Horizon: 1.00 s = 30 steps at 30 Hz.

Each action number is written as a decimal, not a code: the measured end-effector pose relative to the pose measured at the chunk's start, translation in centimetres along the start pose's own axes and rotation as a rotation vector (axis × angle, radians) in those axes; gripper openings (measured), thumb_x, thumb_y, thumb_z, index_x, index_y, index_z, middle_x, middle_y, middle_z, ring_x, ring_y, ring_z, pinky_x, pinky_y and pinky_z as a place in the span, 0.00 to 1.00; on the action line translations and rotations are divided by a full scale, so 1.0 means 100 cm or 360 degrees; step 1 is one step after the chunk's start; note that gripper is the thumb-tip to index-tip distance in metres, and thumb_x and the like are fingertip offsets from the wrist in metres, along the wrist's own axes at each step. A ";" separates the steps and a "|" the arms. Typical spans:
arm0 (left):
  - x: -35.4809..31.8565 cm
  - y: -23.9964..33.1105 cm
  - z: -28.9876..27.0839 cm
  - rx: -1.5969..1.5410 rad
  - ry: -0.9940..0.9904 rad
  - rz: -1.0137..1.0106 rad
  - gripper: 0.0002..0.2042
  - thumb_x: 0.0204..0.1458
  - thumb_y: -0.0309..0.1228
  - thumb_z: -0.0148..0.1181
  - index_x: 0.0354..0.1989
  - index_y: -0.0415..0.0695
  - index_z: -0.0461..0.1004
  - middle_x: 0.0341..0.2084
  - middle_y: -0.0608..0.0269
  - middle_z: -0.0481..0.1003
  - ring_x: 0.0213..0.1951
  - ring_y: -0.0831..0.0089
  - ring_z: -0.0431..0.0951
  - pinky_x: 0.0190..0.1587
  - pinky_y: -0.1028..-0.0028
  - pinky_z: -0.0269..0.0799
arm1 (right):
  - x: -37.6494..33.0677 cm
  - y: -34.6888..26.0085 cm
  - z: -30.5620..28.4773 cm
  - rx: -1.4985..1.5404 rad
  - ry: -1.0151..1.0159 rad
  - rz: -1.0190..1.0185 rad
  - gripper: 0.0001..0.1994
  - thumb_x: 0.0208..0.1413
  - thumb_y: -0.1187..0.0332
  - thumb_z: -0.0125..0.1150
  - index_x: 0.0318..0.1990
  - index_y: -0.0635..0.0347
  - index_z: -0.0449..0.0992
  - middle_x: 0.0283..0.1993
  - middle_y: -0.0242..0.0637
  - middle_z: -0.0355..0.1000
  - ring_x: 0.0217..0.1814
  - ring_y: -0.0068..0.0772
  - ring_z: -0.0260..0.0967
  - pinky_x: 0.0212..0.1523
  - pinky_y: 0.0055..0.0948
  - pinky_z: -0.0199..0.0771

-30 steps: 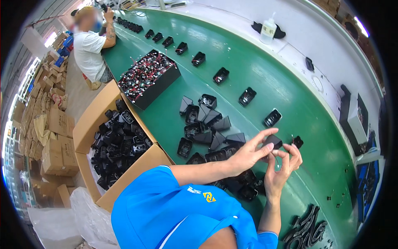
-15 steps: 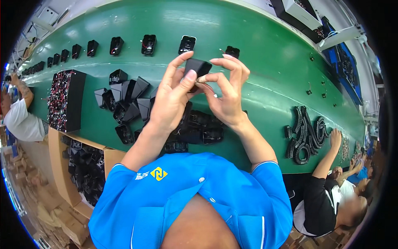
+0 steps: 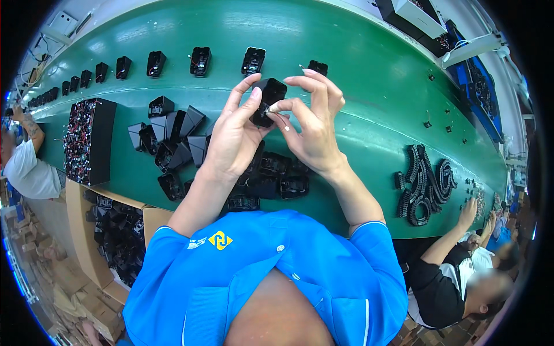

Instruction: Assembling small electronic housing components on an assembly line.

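Above the green table, my left hand (image 3: 232,130) grips a black plastic housing (image 3: 275,90) between thumb and fingers, its hollow side turned up. At the lower end of this housing, the thumb and index finger of my right hand (image 3: 316,130) are pinched together. A small pale bit shows at those fingertips, too small to name; the other right fingers are raised and bent. Just beyond my hands stand similar housings, one (image 3: 253,61) with a light rim and another (image 3: 318,68) with a thin wire. Below my wrists lies a heap of black housings (image 3: 294,186), partly hidden by my forearms.
A row of housings (image 3: 156,63) runs off to the far left. Left stands a black box (image 3: 104,141) of small wired parts, with a carton (image 3: 81,236) of black pieces below. Right lie black ribbed strips (image 3: 416,184). Co-workers sit at both sides, one hand (image 3: 468,213) near.
The housing in my left hand has been tipped, so its hollow inside now shows. My right fingers have moved slightly left against it. The co-worker's hand at right has moved away from the strips.
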<state>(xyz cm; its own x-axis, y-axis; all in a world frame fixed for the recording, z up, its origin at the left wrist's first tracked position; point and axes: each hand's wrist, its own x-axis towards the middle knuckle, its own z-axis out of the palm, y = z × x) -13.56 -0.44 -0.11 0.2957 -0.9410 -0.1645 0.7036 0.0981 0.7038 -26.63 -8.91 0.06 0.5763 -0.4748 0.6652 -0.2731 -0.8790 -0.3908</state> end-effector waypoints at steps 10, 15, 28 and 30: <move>-0.015 -0.003 0.025 0.0644 -0.0245 0.0653 0.25 0.60 0.23 0.56 0.66 0.40 0.59 0.56 0.53 0.69 0.56 0.68 0.72 0.63 0.68 0.65 | -0.009 0.013 0.009 0.0390 0.0471 0.0023 0.11 0.37 0.73 0.71 0.33 0.55 0.80 0.61 0.36 0.65 0.65 0.44 0.53 0.66 0.44 0.50; -0.021 -0.002 0.022 0.0687 -0.0356 0.0584 0.27 0.56 0.19 0.60 0.65 0.38 0.60 0.56 0.52 0.69 0.56 0.67 0.73 0.64 0.69 0.66 | -0.020 0.018 0.015 0.0666 0.0586 0.0044 0.14 0.36 0.72 0.72 0.35 0.56 0.82 0.63 0.40 0.63 0.65 0.44 0.53 0.67 0.44 0.51; -0.022 0.000 0.020 0.0545 -0.0160 0.0327 0.27 0.56 0.21 0.61 0.64 0.38 0.61 0.57 0.50 0.69 0.57 0.65 0.72 0.63 0.68 0.67 | -0.010 0.007 0.004 0.0322 0.0248 -0.0080 0.14 0.40 0.67 0.72 0.37 0.54 0.79 0.67 0.40 0.60 0.66 0.42 0.53 0.67 0.44 0.49; -0.016 0.002 0.011 0.0754 -0.0195 0.0444 0.27 0.57 0.22 0.61 0.65 0.39 0.60 0.58 0.50 0.68 0.59 0.64 0.71 0.65 0.65 0.65 | -0.007 0.020 -0.005 0.0015 0.0174 -0.0121 0.15 0.38 0.65 0.73 0.36 0.51 0.79 0.65 0.34 0.63 0.66 0.39 0.53 0.68 0.44 0.46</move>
<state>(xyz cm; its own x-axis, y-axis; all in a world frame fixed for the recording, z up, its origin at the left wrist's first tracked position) -14.65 0.71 1.06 0.3322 -0.9337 0.1340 0.2341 0.2192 0.9472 -27.91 -10.35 -0.88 0.5078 -0.4089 0.7583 -0.2242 -0.9126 -0.3420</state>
